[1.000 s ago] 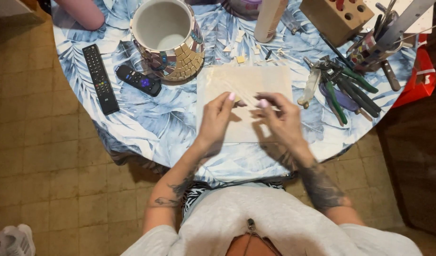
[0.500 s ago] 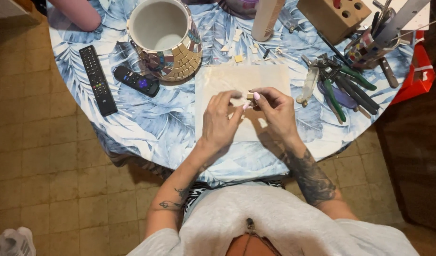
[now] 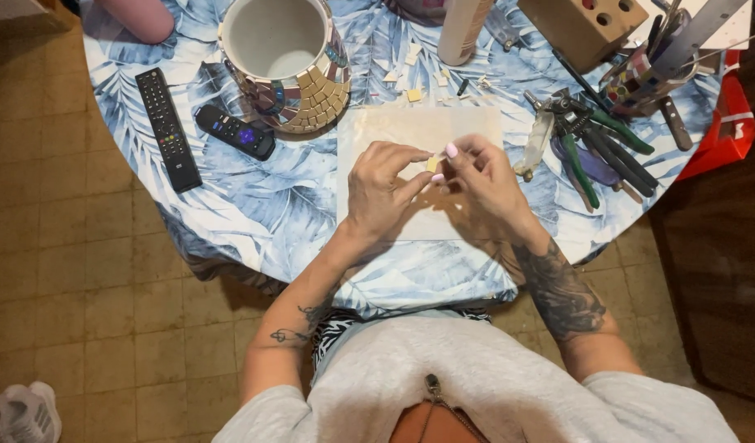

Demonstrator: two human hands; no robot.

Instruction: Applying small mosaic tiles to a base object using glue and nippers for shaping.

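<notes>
Nearest you, your left hand [image 3: 381,193] and right hand [image 3: 484,176] meet over the pale square sheet [image 3: 418,135] at the front of the round surface [image 3: 254,205], which wears a glossy blue leaf-print cover. Both sets of fingers are pinched together on one small yellowish mosaic tile [image 3: 432,164], held just above the sheet between your fingertips; neither hand is loose. The piece is tiny, flat and hard-edged, so a slight slackening of the pinch could likely drop it onto the busy leaf pattern, where it would be hard to spot, and its cut edges may nick a fingertip. To your right lie green-handled nippers and pliers [image 3: 595,143], close enough for an elbow to knock. Further out, loose tile chips [image 3: 414,74] lie scattered near a pale cylinder [image 3: 463,29]. To your left sit a small remote [image 3: 234,131] and a long black remote [image 3: 168,127]. Beyond them stands the rounded mosaic vase [image 3: 287,57], partly clad in gold and coloured squares, its interior smooth and white.
</notes>
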